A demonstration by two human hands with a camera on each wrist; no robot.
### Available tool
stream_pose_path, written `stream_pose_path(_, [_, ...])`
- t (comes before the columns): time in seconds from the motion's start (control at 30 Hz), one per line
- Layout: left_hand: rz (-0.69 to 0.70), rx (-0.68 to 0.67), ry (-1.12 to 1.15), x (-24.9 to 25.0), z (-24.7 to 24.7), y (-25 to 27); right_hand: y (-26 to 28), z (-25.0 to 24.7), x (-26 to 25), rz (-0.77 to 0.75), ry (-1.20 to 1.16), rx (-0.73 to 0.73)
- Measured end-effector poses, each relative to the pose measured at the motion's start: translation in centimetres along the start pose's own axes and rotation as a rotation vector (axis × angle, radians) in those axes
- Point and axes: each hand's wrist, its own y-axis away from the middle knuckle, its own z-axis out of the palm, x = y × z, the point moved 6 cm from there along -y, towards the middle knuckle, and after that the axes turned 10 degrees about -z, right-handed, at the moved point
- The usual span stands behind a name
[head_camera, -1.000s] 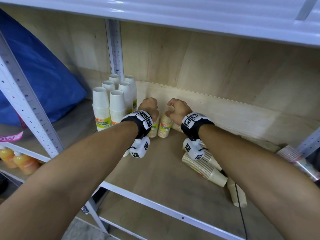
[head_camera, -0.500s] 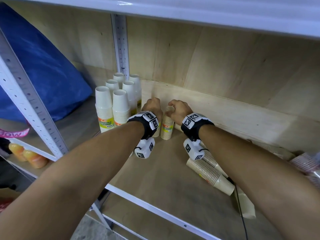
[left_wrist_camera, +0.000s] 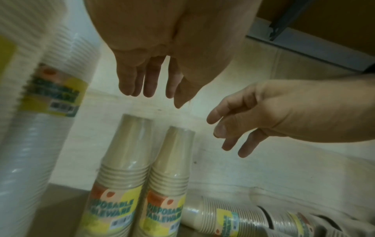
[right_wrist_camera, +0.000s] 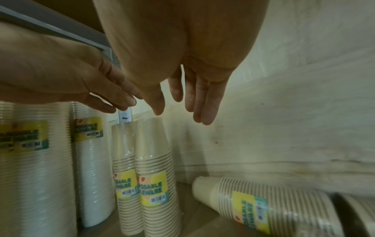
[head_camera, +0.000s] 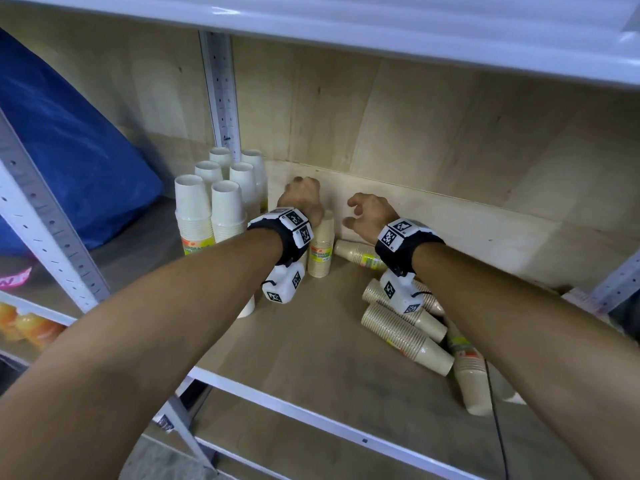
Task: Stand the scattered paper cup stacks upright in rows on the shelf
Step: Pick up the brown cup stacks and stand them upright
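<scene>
Two beige wrapped cup stacks (head_camera: 321, 249) (left_wrist_camera: 171, 173) (right_wrist_camera: 156, 162) stand upright side by side near the shelf's back wall. My left hand (head_camera: 302, 199) (left_wrist_camera: 149, 87) hovers just above them with straight fingers and holds nothing. My right hand (head_camera: 370, 213) (right_wrist_camera: 189, 102) hangs to their right, fingers loose and empty. Several tall white cup stacks (head_camera: 221, 206) stand in two rows at the left. One beige stack (head_camera: 358, 255) (right_wrist_camera: 255, 198) lies on its side by the back wall. Several more lying stacks (head_camera: 405, 329) are piled under my right forearm.
A blue bag (head_camera: 69, 150) fills the bay to the left, past a white perforated post (head_camera: 221, 98). The upper shelf (head_camera: 346, 26) hangs low overhead. The white front rail (head_camera: 311, 412) edges the wooden board. A black cable (head_camera: 496, 420) runs at the right.
Both hands have let go of the two upright beige stacks and lifted off them. My right hand has drawn away to the right, its fingers now spread.
</scene>
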Motion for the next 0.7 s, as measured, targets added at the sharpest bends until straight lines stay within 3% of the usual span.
stream_pose_path(0.13, [0.167,-0.011,0.086,2.4,-0.4,0.8,2.0,-1.7,1.1,0.038,0.06,0.016])
stream_pose_path(0.37, [0.463,-0.29,0.055,7.2,2.9,4.2,7.9,-3.5,4.3,0.148,0.129,-0.004])
stream_pose_path(0.7, [0.578,-0.564,-0.047,8.9,11.5,7.9,16.4,-1.1,8.7,0.309,0.237,-0.199])
